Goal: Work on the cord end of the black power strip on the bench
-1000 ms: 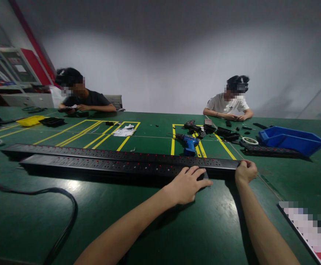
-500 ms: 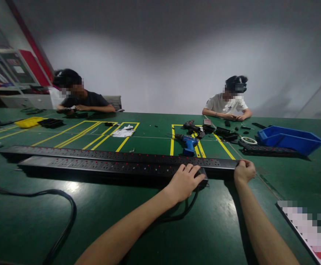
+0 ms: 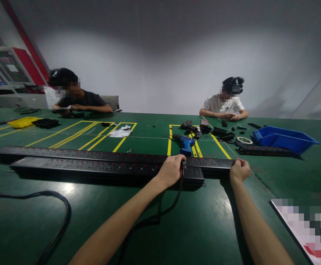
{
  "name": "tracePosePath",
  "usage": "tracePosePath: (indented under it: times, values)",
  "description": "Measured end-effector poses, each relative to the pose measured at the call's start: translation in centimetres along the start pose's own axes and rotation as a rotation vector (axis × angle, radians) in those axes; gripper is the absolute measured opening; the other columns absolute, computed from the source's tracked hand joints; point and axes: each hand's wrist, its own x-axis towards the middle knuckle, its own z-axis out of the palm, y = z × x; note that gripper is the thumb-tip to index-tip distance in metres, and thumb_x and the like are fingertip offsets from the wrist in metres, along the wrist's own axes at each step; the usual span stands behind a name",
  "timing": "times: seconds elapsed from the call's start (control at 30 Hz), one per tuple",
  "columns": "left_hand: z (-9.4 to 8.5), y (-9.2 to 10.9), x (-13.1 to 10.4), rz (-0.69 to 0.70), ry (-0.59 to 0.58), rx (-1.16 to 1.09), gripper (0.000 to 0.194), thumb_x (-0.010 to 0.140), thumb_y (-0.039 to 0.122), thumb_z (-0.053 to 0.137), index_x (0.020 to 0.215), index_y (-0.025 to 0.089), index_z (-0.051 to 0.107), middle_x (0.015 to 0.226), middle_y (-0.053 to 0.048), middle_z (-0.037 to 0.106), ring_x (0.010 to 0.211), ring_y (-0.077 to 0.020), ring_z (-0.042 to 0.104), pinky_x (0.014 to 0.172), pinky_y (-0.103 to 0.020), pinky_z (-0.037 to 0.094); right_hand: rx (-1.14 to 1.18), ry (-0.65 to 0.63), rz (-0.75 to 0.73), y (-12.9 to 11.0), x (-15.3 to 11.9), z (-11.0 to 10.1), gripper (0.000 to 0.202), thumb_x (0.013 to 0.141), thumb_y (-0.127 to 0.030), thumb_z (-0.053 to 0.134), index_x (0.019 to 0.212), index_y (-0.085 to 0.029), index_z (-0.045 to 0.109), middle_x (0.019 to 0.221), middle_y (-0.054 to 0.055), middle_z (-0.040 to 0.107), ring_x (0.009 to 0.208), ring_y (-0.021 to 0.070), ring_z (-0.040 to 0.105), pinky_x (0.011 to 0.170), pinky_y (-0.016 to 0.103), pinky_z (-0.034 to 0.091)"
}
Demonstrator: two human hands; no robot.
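Note:
Two long black socket strips lie side by side on the green table. My left hand (image 3: 170, 170) is closed on the end of a black cable (image 3: 178, 197), above the right part of the nearer strip (image 3: 94, 168). The cable hangs from the fingers and runs down over the table toward me. My right hand (image 3: 240, 170) pinches the right end of the farther strip (image 3: 221, 164); its fingertips are partly hidden.
A blue drill (image 3: 186, 143), a dark drill (image 3: 188, 126), black parts and a blue bin (image 3: 284, 140) lie beyond the strips. Papers (image 3: 121, 131) and a yellow tray (image 3: 24, 122) are farther left. Two people (image 3: 80, 99) sit across the table (image 3: 99, 228).
My left hand has moved left from the nearer strip's right end and closed on the cable, lifting its end. My right hand stays at the farther strip's end. The view has shifted slightly.

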Motion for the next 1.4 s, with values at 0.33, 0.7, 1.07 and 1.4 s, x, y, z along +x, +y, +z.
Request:
tracePosePath:
  times: [0.33,0.7,1.07,1.4]
  values:
    - [0.7,-7.0,1.0,-0.272,0.081,-0.135,0.039,0.098,0.030,0.050,0.135,0.020,0.052,0.139,-0.010,0.057,0.130,-0.0209,0.052,0.119,-0.044,0.028,0.000,-0.004,0.007,0.1,0.1,0.0,0.020,0.073,-0.032,0.050,0.080,-0.020,0.064,0.080,0.005,0.064,0.079,0.0230,0.057,0.084,0.036,0.045]
    - [-0.3,-7.0,0.7,-0.364,-0.029,-0.041,0.041,0.097,0.047,0.048,0.135,0.031,0.053,0.129,-0.004,0.066,0.128,-0.0259,0.055,0.118,-0.062,-0.005,-0.030,0.001,0.007,0.4,0.2,0.3,0.022,0.074,-0.032,0.049,0.082,-0.020,0.065,0.083,0.007,0.067,0.080,0.0237,0.059,0.082,0.035,0.045]
    - [-1.1,-7.7,0.6,-0.352,-0.044,-0.040,0.042,0.095,0.050,0.051,0.133,0.031,0.055,0.125,-0.004,0.069,0.121,-0.0272,0.059,0.117,-0.062,0.005,-0.034,-0.001,0.000,0.3,0.1,0.1,0.023,0.075,-0.031,0.048,0.083,-0.019,0.066,0.084,0.007,0.067,0.081,0.0239,0.060,0.082,0.036,0.045]
    - [-1.1,-7.9,0.4,-0.290,-0.103,-0.020,0.042,0.094,0.051,0.052,0.129,0.029,0.058,0.120,-0.005,0.070,0.118,-0.0269,0.061,0.117,-0.059,0.015,-0.025,0.005,-0.003,0.2,0.0,0.1,0.021,0.075,-0.032,0.049,0.081,-0.020,0.065,0.081,0.006,0.066,0.079,0.0232,0.059,0.082,0.035,0.045]
